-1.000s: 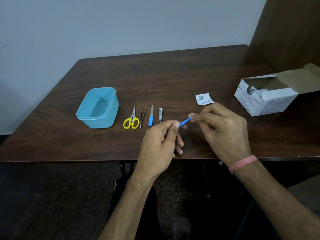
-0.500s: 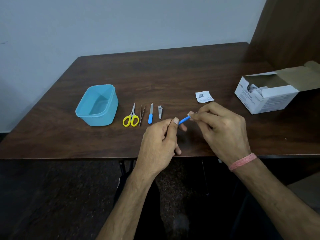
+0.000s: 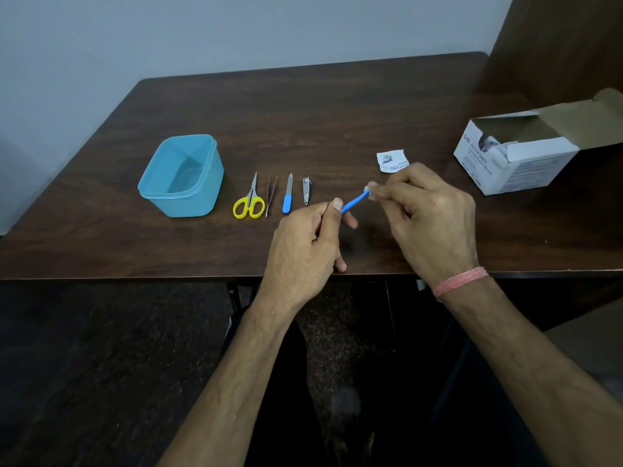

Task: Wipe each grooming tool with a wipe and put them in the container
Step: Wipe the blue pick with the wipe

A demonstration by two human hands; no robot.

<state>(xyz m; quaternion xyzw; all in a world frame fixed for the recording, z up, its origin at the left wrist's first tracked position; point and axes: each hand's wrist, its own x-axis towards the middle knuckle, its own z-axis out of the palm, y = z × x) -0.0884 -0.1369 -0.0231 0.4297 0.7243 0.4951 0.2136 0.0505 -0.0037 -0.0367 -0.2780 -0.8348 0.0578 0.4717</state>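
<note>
Hands [image 3: 303, 244] counted: two, both raised just above the near edge of the dark wooden tabletop [image 3: 303, 106]. Left grip closed in a pinch on the near end of one slim blue plastic grooming tool [image 3: 354, 202], thumb on top. Right hand [image 3: 428, 217] grip closed at the fingertips around the tool's far end, with a small scrap of white wipe [image 3: 368, 190] pinched there; wipe mostly hidden by the fingers. Tool held tilted between the two hands, clear of the tabletop.

Tools lying in one row on the tabletop, counted: four. From the left: one pair of small yellow-handled scissors [image 3: 249, 200], one thin dark metal tweezers [image 3: 270, 195], one blue-handled metal nail file [image 3: 287, 194], one small silver nail clipper [image 3: 306, 191]. All apart from each other, points facing away.

One light blue rectangular plastic container [image 3: 182, 175], lid off, just left of the scissors; no tool seen inside.

One torn white printed wipe sachet [image 3: 391, 160] lying flat beyond the right hand. One open white cardboard box of swabs [image 3: 515, 160] at the right edge, flap up. One pink thread band [image 3: 460, 280] on the right wrist.
</note>
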